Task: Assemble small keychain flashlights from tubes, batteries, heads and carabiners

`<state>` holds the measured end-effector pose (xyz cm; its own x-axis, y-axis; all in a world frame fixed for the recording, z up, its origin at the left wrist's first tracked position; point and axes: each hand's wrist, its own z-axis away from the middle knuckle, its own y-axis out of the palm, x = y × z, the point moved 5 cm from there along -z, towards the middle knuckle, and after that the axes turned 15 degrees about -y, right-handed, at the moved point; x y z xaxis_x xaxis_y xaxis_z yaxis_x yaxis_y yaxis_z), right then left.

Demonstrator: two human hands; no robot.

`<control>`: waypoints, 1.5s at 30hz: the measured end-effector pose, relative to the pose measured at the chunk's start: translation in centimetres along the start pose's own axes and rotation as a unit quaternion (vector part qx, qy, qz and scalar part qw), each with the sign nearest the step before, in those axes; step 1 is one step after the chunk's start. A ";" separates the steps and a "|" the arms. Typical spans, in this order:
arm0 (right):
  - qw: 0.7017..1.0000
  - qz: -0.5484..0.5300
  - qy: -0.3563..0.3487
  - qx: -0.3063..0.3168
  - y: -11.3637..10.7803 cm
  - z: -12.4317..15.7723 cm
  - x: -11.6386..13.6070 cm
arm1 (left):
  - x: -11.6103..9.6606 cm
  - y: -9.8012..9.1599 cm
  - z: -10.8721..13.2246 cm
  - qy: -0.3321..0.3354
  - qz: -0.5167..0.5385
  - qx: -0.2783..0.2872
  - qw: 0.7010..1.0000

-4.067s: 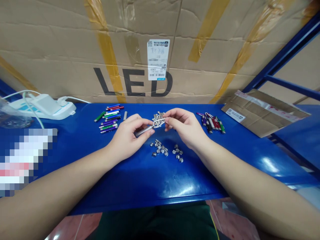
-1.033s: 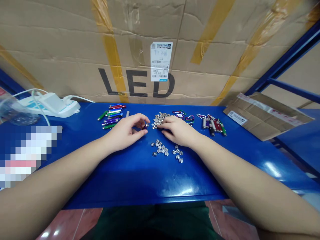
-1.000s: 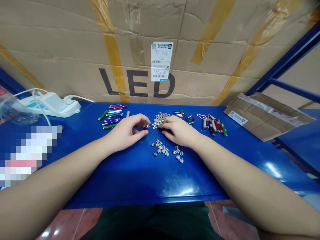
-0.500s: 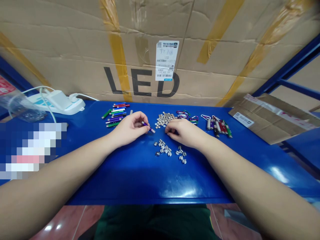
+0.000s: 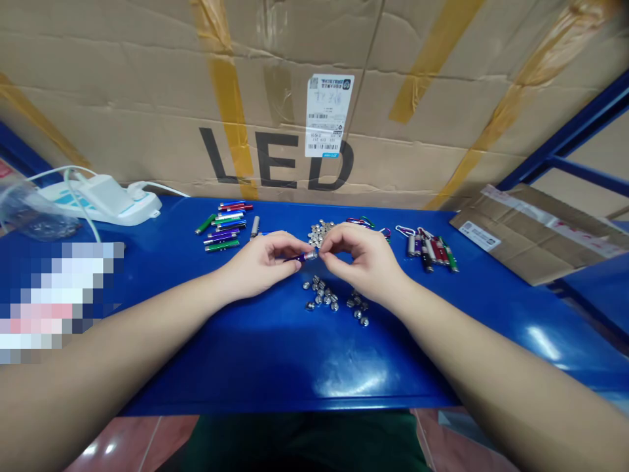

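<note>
My left hand (image 5: 258,264) pinches a small purple flashlight tube (image 5: 301,257) and holds it level just above the blue table (image 5: 275,347). My right hand (image 5: 366,261) meets it at the tube's silver end, fingertips pinched together on something too small to make out. Below the hands lie two little clusters of silver caps (image 5: 322,295). A pile of button batteries (image 5: 319,232) sits just behind the hands.
Coloured tubes (image 5: 223,229) lie at the back left, finished keychain flashlights (image 5: 430,248) at the back right, with carabiner clips (image 5: 361,223) between. A white power strip (image 5: 101,196) and a clear bag (image 5: 29,216) sit far left. A big LED carton (image 5: 275,98) walls the back.
Earlier both hands held a silver flashlight with a clip; it is gone. My left hand picked up a purple tube, and my right hand rose from the battery pile to its end.
</note>
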<state>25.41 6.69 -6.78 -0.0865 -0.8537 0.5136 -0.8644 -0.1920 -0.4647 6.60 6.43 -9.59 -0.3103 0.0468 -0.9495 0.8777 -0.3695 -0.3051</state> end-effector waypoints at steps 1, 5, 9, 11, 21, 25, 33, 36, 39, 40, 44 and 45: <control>1.000 0.008 -0.011 0.000 0.1 0.0 0.3 | -0.1 0.1 0.1 0.003 0.003 0.003 1.000; 0.998 0.039 -0.049 0.000 0.0 0.0 1.0 | -0.1 0.3 0.4 -0.022 0.023 0.007 0.999; 0.994 0.067 -0.089 -0.001 -0.3 -0.1 1.5 | -0.3 0.4 0.6 -0.025 0.023 0.009 0.999; 0.992 0.079 -0.098 0.001 -0.4 -0.1 1.7 | -0.3 0.4 0.6 -0.021 0.023 0.010 0.999; 0.991 0.085 -0.105 0.016 -0.4 0.0 1.7 | -0.4 0.4 0.5 -0.018 0.013 0.015 1.000; 0.995 0.066 -0.072 0.002 -0.5 0.0 1.4 | -0.4 0.4 0.6 -0.015 0.004 0.016 1.000; 0.993 0.066 -0.098 0.026 -0.6 -0.1 1.7 | -0.6 0.4 0.7 -0.003 -0.002 0.016 1.000; 0.986 0.090 -0.127 0.052 -0.6 -0.1 2.0 | -0.6 0.4 0.7 -0.002 -0.009 0.014 1.000; 0.978 0.111 -0.163 0.068 -0.5 0.0 2.3 | -0.6 0.3 0.7 -0.003 -0.008 0.014 1.000; 0.975 0.118 -0.173 0.073 -0.4 0.0 2.4 | -0.6 0.3 0.7 -0.003 -0.007 0.016 1.000; 0.963 0.143 -0.210 0.084 -0.3 0.1 2.9 | -0.7 0.4 0.7 0.001 -0.003 0.020 1.000; 0.961 0.146 -0.219 0.084 -0.3 0.1 3.0 | -0.7 0.4 0.8 0.003 -0.002 0.020 1.000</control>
<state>25.45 4.12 -5.19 -0.0650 -0.9979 0.0075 -0.7392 0.0431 -0.6721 6.87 5.56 -8.99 -0.3108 0.0542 -0.9489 0.8612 -0.4063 -0.3053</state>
